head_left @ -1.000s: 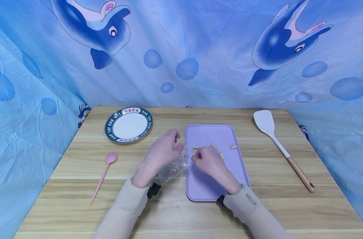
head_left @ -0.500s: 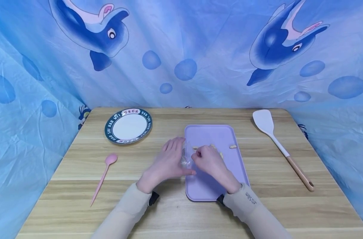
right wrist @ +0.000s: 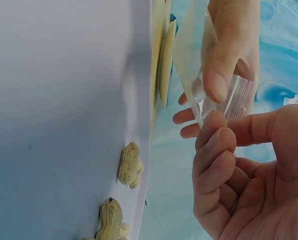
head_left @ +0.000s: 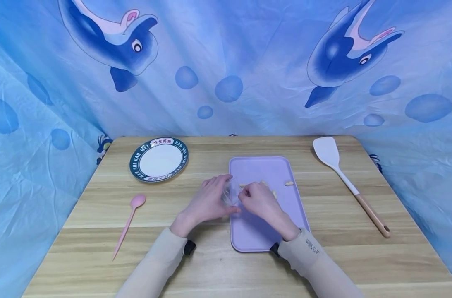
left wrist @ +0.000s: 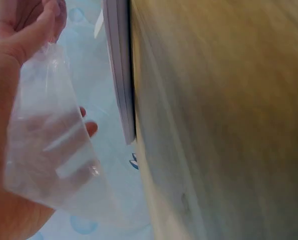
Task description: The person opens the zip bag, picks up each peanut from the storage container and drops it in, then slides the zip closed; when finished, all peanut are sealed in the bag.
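Observation:
A clear zip bag (left wrist: pixel 48 120) hangs upright over the left edge of the purple tray (head_left: pixel 261 167). My right hand (head_left: pixel 258 196) pinches the bag's upper zip edge (right wrist: pixel 239 97) between thumb and curled fingers. Around the bag curves my left hand (head_left: pixel 209 198), fingers spread behind it and the thumb (right wrist: pixel 219 85) on its near side. In the head view a gap shows between that thumb and the fingers. Several peanuts in shells, such as one peanut (head_left: pixel 289 183) at the right, lie in the tray; my right hand partly hides others.
A round plate (head_left: pixel 160 160) with a green patterned rim lies at the back left, a pink spoon (head_left: pixel 129 217) in front of it. A white spatula (head_left: pixel 346 180) with a brown handle lies right of the tray. A blue curtain (head_left: pixel 226 54) hangs behind the table.
My left hand turned, spread its fingers, then came round the bag with thumb and fingers drawing slightly together. My right hand stayed in place on the bag's edge.

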Demonstrator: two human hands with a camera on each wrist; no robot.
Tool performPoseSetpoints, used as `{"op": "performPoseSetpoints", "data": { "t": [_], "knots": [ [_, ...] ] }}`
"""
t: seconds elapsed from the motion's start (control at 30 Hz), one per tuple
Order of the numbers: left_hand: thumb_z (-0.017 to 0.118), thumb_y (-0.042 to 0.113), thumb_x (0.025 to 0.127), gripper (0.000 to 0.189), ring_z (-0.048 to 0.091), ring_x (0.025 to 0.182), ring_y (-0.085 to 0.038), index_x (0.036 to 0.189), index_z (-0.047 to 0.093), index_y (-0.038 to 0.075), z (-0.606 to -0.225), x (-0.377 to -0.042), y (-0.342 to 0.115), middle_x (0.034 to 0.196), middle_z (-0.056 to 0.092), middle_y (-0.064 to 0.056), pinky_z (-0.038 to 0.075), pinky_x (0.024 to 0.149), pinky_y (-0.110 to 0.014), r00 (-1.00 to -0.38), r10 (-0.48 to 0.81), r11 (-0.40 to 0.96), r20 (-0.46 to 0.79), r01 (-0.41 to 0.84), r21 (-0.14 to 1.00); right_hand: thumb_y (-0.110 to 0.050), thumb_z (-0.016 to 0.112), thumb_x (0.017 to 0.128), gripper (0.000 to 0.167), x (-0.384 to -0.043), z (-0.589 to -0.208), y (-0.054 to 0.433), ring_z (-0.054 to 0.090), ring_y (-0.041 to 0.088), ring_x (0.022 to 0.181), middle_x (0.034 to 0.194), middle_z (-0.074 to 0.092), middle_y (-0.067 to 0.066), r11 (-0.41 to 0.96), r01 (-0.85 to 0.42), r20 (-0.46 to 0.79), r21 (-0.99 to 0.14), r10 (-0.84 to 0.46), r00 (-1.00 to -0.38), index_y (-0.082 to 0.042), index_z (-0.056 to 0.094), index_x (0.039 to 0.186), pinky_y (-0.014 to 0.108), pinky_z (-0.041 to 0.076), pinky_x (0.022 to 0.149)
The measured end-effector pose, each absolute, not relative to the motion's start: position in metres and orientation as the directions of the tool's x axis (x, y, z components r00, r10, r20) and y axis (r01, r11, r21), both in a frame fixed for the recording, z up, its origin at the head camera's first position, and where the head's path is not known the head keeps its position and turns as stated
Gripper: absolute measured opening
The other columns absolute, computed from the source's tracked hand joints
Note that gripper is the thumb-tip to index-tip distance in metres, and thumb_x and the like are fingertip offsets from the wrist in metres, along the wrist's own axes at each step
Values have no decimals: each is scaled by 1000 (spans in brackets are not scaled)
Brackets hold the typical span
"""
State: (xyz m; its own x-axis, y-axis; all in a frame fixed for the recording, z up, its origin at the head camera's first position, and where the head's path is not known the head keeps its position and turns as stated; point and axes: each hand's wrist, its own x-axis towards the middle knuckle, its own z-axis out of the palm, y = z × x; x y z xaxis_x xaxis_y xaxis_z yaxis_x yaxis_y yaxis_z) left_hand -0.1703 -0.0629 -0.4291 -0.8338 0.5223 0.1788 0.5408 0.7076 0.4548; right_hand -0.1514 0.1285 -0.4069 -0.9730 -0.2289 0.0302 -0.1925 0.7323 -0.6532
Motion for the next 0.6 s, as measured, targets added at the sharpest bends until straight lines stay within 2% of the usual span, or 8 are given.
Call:
{"op": "performPoseSetpoints", "data": {
  "t": [0.17,0.27,0.4,0.6],
  "knots": [
    [84,55,72,97,52,127,-27,147,43,9,-432,-174,-68,139,56,-8,37,107,-50,-809,555,678,191,574,460,-8,57,86,36,-152,-407,128,37,8,42,45,37,-10,731,-191,11,-655,-243,-970,-16,44,53,23,27,42],
    [86,51,73,95,53,126,-26,147,43,9,-432,-176,-70,139,56,-9,37,107,-51,-798,571,660,191,585,472,-9,57,87,34,-152,-406,128,42,10,42,45,46,-10,727,-176,-17,-664,-249,-968,-15,51,55,23,30,43],
    [87,46,73,95,54,125,-24,147,42,9,-433,-178,-73,139,56,-7,37,107,-52,-802,568,646,185,574,503,-11,56,89,30,-152,-404,128,48,12,44,47,55,-10,719,-157,-54,-677,-261,-964,-13,58,59,25,34,44],
    [88,40,73,93,52,128,-23,148,42,12,-434,-180,-76,142,54,-5,33,110,-53,-808,567,638,160,554,535,-11,54,90,27,-153,-404,129,49,13,47,50,58,-7,696,-133,-98,-706,-282,-954,-8,64,65,26,36,47]
  ]
}}
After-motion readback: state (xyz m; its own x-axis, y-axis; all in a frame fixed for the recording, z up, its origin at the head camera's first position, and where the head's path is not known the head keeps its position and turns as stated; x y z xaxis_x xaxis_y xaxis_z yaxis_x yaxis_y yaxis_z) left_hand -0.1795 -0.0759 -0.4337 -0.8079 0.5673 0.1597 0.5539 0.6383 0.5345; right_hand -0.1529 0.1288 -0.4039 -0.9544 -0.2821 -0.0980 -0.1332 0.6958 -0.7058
